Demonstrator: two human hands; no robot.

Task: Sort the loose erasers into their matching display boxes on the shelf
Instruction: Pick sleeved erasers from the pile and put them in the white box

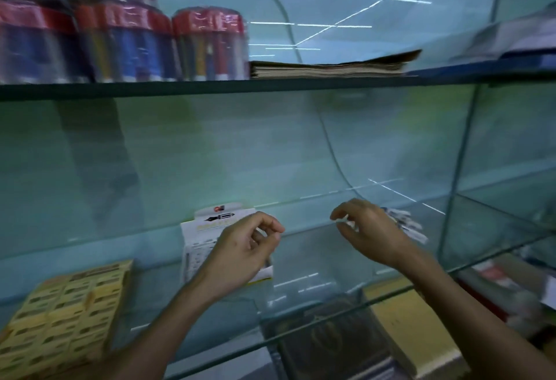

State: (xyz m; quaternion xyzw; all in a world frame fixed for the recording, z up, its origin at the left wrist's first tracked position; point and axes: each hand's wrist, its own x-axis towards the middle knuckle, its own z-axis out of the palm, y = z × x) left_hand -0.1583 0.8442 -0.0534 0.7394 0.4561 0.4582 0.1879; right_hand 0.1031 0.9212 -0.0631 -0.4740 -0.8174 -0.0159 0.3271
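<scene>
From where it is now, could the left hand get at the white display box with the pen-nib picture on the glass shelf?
Probably yes. The left hand hovers right in front of the white pen-nib display box standing on the glass shelf, partly covering it; nothing lies between them, and its curled fingers seem to hold nothing.

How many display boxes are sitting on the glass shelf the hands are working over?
2: a yellow display box at the shelf's left front, and a white display box mid-shelf, partly behind the left hand. Others could be hidden behind the right hand.

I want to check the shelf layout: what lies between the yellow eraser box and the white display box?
In the head view, only bare glass shelf shows between the yellow eraser box and the white display box.
</scene>
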